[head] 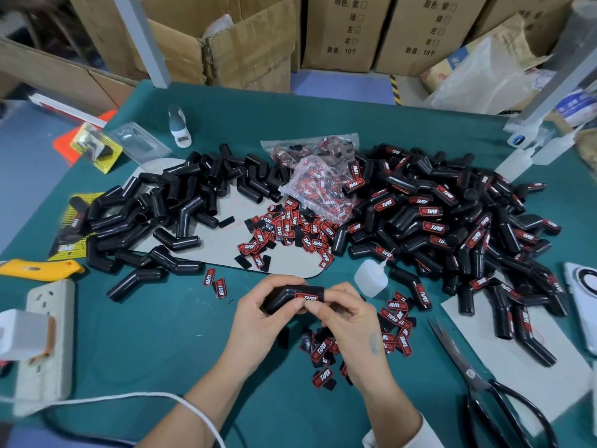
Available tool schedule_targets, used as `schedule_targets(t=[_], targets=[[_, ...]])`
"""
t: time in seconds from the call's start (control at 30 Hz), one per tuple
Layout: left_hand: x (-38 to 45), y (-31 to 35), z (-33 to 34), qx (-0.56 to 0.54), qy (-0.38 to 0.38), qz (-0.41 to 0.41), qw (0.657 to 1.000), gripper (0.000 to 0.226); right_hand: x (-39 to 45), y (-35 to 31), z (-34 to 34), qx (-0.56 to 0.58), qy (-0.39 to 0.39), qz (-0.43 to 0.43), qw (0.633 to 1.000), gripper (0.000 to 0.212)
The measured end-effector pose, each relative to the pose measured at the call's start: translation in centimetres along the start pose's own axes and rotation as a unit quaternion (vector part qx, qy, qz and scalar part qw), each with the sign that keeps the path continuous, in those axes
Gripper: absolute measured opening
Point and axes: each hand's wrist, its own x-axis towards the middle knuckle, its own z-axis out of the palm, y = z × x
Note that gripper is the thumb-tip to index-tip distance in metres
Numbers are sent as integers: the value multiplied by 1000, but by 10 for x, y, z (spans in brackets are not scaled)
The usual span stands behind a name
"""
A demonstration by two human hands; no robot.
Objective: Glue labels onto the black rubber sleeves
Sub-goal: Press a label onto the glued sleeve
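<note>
black rubber sleeve (290, 297), bent at an elbow and carrying a red-and-white label (307, 298) on its upper face, sits between our two hands just below the middle of the bench (161, 334). our left hand (258, 313) wraps it from the 9 o'clock side, fingers (277, 282) curled over the top and thumb underneath. our right hand (345, 315) closes on the 3 o'clock end, thumb and fingers pinching at the label's lower edge.

at 10 o'clock from our hands lies a heap of bare sleeves (168, 205) on a grey card sheet (223, 250). at 2 o'clock lies a bigger heap of labelled sleeves (452, 221). between the heaps, at 12 o'clock, we see a clear bag of labels (318, 185) with loose labels (290, 234) spilled below it. more loose labels (395, 321) lie scattered at 4 o'clock, just beside and under our right wrist.

a small white glue bottle (371, 278) stands just at 1 o'clock of our right hand, nozzle tilted toward the labelled heap. black scissors (484, 383) lie at 4 o'clock, well apart. a yellow utility knife (38, 270) and a white power strip (48, 344) lie at 9 o'clock near the bench edge. cardboard boxes (339, 33) stand beyond the bench at 12 o'clock.
</note>
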Motion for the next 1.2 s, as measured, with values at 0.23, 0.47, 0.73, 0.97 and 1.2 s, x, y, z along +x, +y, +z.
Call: schedule_targets(t=[0.23,0.47,0.73,0.97,1.2], targets=[[-1,1,0,-2,-1,2,1000,26,1,1,-3,-9,5,-12,1000,3],[0,2,1,-5,1,-4,1000,25,1,3,-3,-13,14,-23,1000,4],[0,-2,-2,3,-3,-2,1000,24,1,1,-2,-18,12,-22,1000,6],[2,-4,-4,14,-11,15,1000,24,1,1,-3,-18,8,-12,1000,5],[6,-5,-5,15,-28,22,999,25,3,4,-4,-17,13,-15,1000,3]])
